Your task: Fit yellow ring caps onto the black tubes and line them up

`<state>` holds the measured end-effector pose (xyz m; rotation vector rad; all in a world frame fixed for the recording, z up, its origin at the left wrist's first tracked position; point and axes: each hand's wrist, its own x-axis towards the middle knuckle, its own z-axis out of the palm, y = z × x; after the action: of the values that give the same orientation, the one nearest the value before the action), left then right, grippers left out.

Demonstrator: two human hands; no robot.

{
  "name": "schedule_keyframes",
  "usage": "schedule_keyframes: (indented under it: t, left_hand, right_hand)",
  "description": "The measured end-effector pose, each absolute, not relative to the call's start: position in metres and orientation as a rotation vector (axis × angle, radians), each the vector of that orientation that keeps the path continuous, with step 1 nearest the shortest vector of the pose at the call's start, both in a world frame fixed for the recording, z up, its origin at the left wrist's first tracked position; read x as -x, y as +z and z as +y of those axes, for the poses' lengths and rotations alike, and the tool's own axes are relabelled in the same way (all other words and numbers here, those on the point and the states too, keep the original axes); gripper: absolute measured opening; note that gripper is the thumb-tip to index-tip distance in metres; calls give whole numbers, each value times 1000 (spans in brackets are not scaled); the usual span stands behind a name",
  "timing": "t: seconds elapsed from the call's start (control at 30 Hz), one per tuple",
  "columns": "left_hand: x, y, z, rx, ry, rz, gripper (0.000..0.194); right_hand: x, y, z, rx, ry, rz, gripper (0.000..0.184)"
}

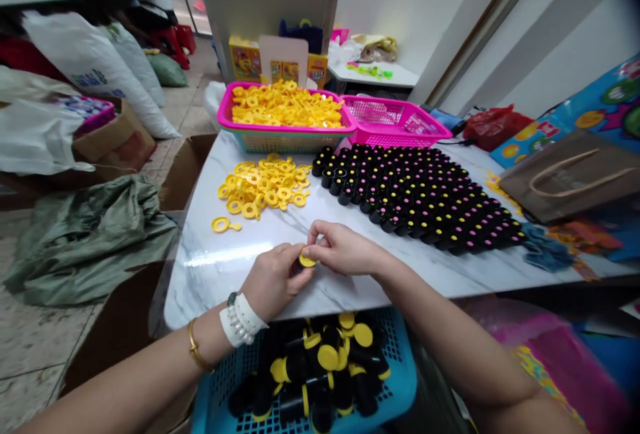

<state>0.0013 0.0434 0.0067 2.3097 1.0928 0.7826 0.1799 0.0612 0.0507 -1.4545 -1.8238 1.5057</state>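
Observation:
My left hand [274, 279] and my right hand [340, 247] meet over the front of the white marble table [215, 267]. Together they pinch one small yellow cap piece [307, 260]; whether a black tube is under it is hidden by the fingers. A loose pile of yellow ring caps [265, 186] lies on the table beyond my left hand, with a single one [223, 224] apart. Rows of upright black tubes [415, 194] with pink and yellow tops stand beyond my right hand. A blue basket [400, 387] with capped black tubes sits below my wrists.
A pink basket [286, 129] full of yellow caps and a pink basket [395, 122] beside it stand at the table's far end. A brown paper bag [570, 174] lies at right. Sacks, cardboard boxes [185, 167] and a green tarp [90, 234] crowd the floor at left.

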Motion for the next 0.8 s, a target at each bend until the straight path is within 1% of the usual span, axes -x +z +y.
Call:
schedule_keyframes:
  t: [0.07,0.23,0.3,0.43,0.53,0.57,0.67,0.73,0.8]
  left_hand:
    - [-3,8,44,-2306,750,1123,13]
    - [-3,9,44,-2274,670,1204,12]
    - [-3,9,45,-2253,651,1207,13]
    - [-5,12,46,-2243,640,1227,18]
    - [-6,20,46,-2258,537,1199,20]
    - [-5,23,45,-2264,484,1171,19]
    - [0,31,43,-2305,311,1013,15]
    - [1,37,42,-2382,230,864,21]
    - [-4,44,49,-2503,282,825,30]
  right_hand:
    - [-181,48,58,1440,1543,-1791,14]
    - [-191,40,61,1298,1843,-1675,21]
    - [-191,41,66,1288,1839,-1722,22]
    - [-183,45,67,1422,1572,-1919,17]
    - [-177,48,52,1460,1380,-1932,13]
    - [-176,49,46,1441,1304,-1934,14]
    - [-179,48,22,1422,1002,-2011,26]
    - [-186,49,-2,1465,836,-2059,26]
    - [-195,54,-29,1510,779,-2110,24]
